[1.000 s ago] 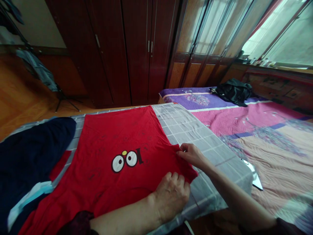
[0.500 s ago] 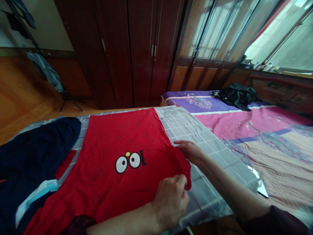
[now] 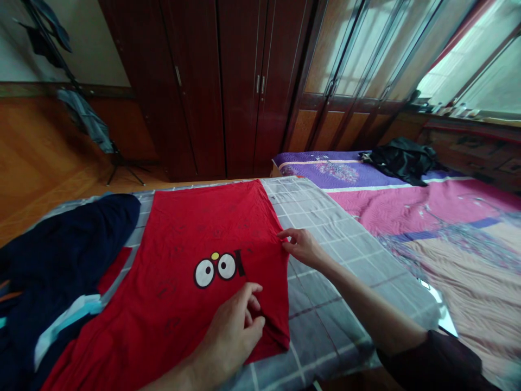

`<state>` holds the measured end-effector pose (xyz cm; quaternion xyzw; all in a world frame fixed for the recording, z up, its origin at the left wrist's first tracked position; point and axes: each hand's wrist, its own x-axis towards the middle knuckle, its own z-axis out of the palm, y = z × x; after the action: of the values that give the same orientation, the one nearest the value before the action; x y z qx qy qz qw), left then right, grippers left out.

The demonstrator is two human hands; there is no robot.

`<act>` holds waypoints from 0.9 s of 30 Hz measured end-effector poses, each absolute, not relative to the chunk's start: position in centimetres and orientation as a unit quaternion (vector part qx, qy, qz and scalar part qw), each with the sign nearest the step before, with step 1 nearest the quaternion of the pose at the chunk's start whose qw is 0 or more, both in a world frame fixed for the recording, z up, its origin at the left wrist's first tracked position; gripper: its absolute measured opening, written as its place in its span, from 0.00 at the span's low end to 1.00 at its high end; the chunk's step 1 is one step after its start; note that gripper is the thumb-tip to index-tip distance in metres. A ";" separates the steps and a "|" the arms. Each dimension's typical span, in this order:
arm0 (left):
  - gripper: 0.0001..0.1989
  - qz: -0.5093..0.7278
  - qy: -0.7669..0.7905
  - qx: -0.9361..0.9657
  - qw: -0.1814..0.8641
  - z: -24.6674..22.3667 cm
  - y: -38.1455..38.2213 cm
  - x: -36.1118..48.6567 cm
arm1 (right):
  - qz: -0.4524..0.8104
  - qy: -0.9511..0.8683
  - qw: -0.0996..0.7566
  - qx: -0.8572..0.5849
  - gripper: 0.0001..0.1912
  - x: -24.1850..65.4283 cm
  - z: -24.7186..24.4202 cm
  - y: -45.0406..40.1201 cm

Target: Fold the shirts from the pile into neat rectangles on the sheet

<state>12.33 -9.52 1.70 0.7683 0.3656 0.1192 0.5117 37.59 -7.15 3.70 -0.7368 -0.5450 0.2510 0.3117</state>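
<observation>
Fingers (image 3: 287, 238) on red T-shirt (image 3: 203, 233); cartoon eyes (image 3: 215, 270)

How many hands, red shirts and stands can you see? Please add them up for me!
Hands: 2 (left hand, right hand)
Red shirts: 1 (red shirt)
Stands: 1 (black stand)
Total: 4

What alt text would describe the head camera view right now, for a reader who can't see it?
A person's left hand rests on a red T-shirt printed with cartoon eyes, while the right hand touches its edge. The shirt lies on a grey checked cloth beside a navy garment, with a patterned quilt beyond.
</observation>
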 end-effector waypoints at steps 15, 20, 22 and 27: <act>0.05 0.030 0.079 0.995 0.057 3.6 -10.3 14.7 | 0.368 -0.622 0.204 -0.660 0.11 40.4 3.3 -4.9; 0.04 0.036 0.067 0.995 0.057 3.0 -10.2 14.8 | 0.341 -0.638 0.197 -0.662 0.09 40.3 2.7 -4.4; 0.03 0.035 0.066 0.995 0.069 3.2 -10.0 14.8 | 0.302 -0.647 0.196 -0.672 0.08 40.2 2.6 -4.2; 0.04 0.047 0.068 0.991 0.104 4.6 -9.0 15.1 | 0.142 -0.652 0.194 -0.719 0.10 39.3 3.8 -4.6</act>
<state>15.11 -9.02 4.64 0.9912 0.0680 0.0468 0.1037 39.34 -4.65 3.76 -0.7191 -0.6519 0.1418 0.1945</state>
